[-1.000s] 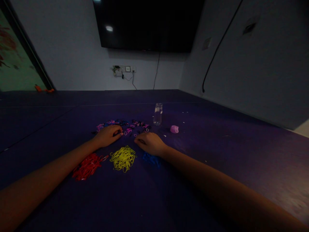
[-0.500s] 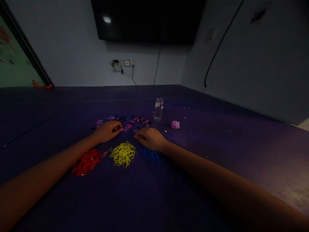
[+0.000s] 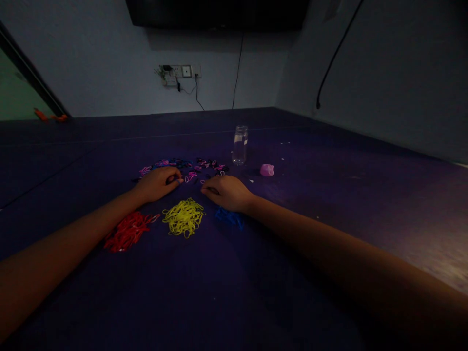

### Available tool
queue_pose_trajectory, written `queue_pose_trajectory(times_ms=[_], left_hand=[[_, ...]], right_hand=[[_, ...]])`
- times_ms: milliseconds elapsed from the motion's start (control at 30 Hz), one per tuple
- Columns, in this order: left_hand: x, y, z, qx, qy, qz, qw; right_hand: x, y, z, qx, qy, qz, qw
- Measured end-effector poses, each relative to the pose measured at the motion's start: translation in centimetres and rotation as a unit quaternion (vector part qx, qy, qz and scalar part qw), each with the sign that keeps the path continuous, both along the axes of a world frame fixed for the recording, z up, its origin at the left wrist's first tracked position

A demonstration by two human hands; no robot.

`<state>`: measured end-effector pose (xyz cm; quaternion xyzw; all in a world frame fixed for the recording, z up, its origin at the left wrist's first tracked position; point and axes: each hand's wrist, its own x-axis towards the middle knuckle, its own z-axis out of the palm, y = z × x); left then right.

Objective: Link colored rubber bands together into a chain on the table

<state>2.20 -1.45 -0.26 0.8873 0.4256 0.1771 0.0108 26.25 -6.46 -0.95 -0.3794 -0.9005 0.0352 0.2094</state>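
Observation:
My left hand (image 3: 157, 184) rests at the near edge of a mixed pile of pink, blue and black rubber bands (image 3: 171, 163), its fingers curled inward. Whatever its fingertips hold, if anything, is hidden. To the right, my right hand (image 3: 228, 191) has thumb and fingers pinched together by the loose pink and black bands (image 3: 190, 175); anything in the pinch is too small to make out. Below the hands lie a red rubber band pile (image 3: 127, 231), a yellow rubber band pile (image 3: 184, 218) and a small blue rubber band pile (image 3: 229, 217), the last partly behind my right wrist.
A clear jar (image 3: 239, 148) without a lid stands upright beyond my right hand. Right of it sits a small pink object (image 3: 267, 169), perhaps a lid. White scraps (image 3: 251, 181) dot the dark purple surface (image 3: 215, 287). A wall with sockets (image 3: 183, 71) rises behind.
The view has tipped downward, so everything appears higher in the picture. Both hands keep nearly the same places by the bands, and the piles look unchanged.

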Motion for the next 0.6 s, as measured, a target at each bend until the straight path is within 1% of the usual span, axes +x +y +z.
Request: queue_pose_trajectory(times_ms=[300, 400, 600], left_hand=[[0.09, -0.12, -0.06, 0.015, -0.003, -0.003, 1.0], [0.02, -0.04, -0.24, 0.02, -0.009, -0.007, 1.0], [-0.06, 0.04, -0.52, 0.028, -0.02, -0.018, 0.999]], right_hand=[[0.04, -0.11, 0.04, -0.005, 0.005, -0.002, 1.0], [0.06, -0.07, 0.0, -0.009, 0.01, 0.006, 1.0], [0.17, -0.05, 0.04, -0.003, 0.0, 0.0, 1.0]])
